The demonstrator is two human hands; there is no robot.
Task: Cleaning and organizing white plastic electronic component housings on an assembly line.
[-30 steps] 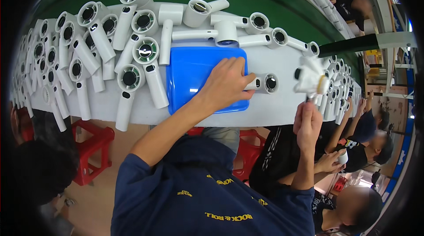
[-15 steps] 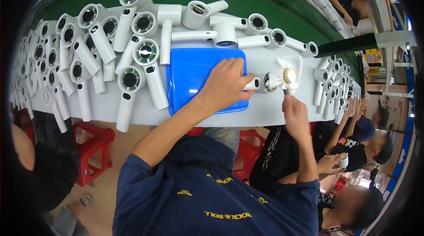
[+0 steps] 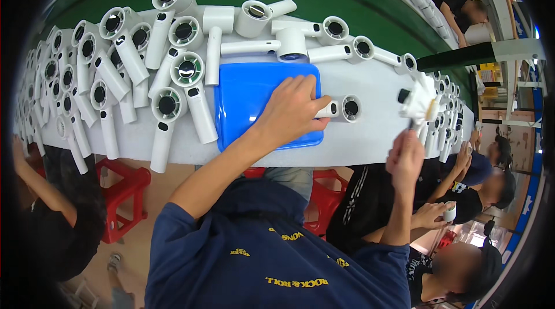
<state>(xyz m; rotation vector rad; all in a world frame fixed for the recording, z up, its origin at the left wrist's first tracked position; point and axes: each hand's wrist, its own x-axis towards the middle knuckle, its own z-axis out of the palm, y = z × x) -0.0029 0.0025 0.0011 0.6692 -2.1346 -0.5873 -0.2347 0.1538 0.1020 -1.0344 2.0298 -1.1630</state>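
1. The left hand (image 3: 292, 106) lies over the right half of a blue plastic tray (image 3: 243, 86), fingers curled and thumb pointing right, gripping the handle of a white handheld fan (image 3: 351, 108).
2. That fan lies crosswise: its handle crosses the tray's right edge, and its round head, with a black centre, sits just beyond it over the pale surface (image 3: 370, 141).
3. The right hand (image 3: 406, 153) is raised near the right end of the surface, pinching the dark, thin handle of a white cloth-covered tool (image 3: 417, 104). The tool's head has a yellowish band and is blurred, well apart from the gripped fan.
4. Many more white fans (image 3: 108, 132) crowd the left side of the surface, some overlapping, most with black-centred heads toward the far side.
5. A row of fans (image 3: 248, 47) lies behind the tray, and another cluster (image 3: 444, 121) is at the far right, partly hidden by the tool.
6. A green strip (image 3: 324, 5) runs beyond the surface.
7. At the right, a co-worker's hand (image 3: 429, 216) holds a white cylinder (image 3: 450, 212).
8. Red stools (image 3: 124, 196) stand below.
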